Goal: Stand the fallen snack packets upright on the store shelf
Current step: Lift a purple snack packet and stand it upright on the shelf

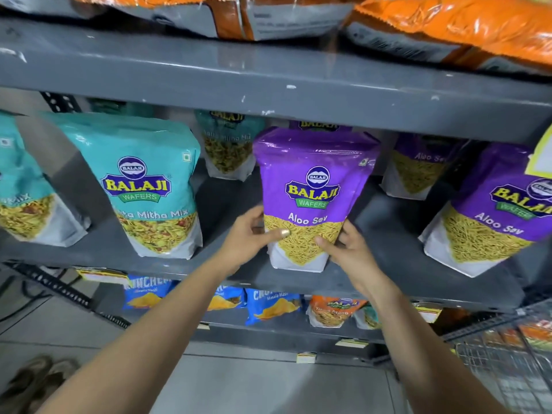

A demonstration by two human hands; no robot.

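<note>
A purple Aloo Sev packet (313, 186) stands upright at the front of the grey middle shelf (373, 282). My left hand (249, 234) grips its lower left side, thumb across the front. My right hand (348, 249) holds its lower right corner. Another purple Aloo Sev packet (493, 216) stands to the right, leaning a little, and a third purple packet (418, 165) stands behind. A teal Khatta Mitha Mix packet (143, 186) stands upright to the left, with one more teal packet (24, 189) at the far left and a teal packet (228, 144) at the back.
The shelf above (268, 82) carries orange bags (466, 28) lying flat. The lower shelf holds blue chip packets (271, 306) and an orange packet (334, 312). A wire basket (501, 363) stands at lower right. Sandals (33, 380) lie on the floor at lower left.
</note>
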